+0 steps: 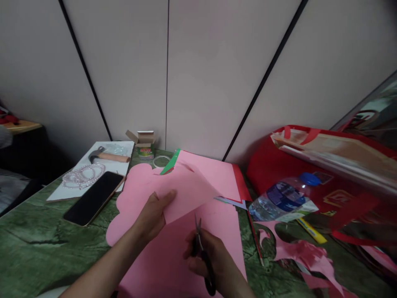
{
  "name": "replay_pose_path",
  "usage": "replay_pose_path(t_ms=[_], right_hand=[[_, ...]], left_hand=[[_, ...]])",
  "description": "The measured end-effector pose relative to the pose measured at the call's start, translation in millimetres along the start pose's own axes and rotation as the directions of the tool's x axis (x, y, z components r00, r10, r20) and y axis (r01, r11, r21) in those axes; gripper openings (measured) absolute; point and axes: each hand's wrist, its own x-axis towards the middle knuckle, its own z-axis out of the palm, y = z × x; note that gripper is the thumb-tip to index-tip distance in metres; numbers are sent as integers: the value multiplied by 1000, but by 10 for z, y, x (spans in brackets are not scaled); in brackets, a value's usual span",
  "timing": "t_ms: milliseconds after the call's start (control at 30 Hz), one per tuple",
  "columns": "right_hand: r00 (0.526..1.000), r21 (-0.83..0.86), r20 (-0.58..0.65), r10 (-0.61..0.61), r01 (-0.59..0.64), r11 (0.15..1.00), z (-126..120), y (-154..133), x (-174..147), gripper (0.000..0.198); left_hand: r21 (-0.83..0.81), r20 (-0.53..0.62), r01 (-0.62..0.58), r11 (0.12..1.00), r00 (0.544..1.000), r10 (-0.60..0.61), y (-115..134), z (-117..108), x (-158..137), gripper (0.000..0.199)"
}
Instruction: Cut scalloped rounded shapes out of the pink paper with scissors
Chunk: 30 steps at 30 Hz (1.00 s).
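My left hand (155,213) grips a pink sheet of paper (189,192) by its near left corner, thumb on top, and holds it tilted above the table. In my right hand (211,252) is a pair of scissors (200,242) with dark handles, blades pointing up and away, just below the sheet's near edge and apart from it. Under both hands lies a larger pink sheet (133,186) with a scalloped left edge. More pink paper (214,171) lies behind, with green (170,166) and red (242,182) sheets showing at its sides.
On the left are a phone (94,198), a bead string (82,176) and a hammer (108,156) on a white board. A small open box (145,150) stands at the back. To the right are a water bottle (282,196), red bag (263,161), pencil (256,240) and pink scraps (300,252).
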Motion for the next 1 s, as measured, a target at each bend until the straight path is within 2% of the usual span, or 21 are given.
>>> replay_pose_path(t_ms=[167, 400, 567, 767, 1000], right_hand=[[1000, 28, -22, -19, 19, 999, 18, -14, 7, 31], [970, 7, -176, -166, 170, 985, -67, -28, 4, 25], [995, 90, -63, -74, 79, 993, -35, -4, -18, 31], [989, 130, -97, -109, 121, 984, -9, 48, -2, 27], [998, 132, -34, -59, 63, 989, 17, 17, -13, 30]], left_hand=[[-2, 5, -7, 1000, 1000, 7, -158, 85, -99, 23], [189, 71, -29, 982, 997, 16, -221, 142, -146, 23], [275, 86, -57, 960, 996, 35, -256, 52, -102, 21], [405, 103, -114, 907, 992, 79, -274, 43, -131, 13], [534, 60, -148, 833, 989, 137, -275, 76, -157, 10]])
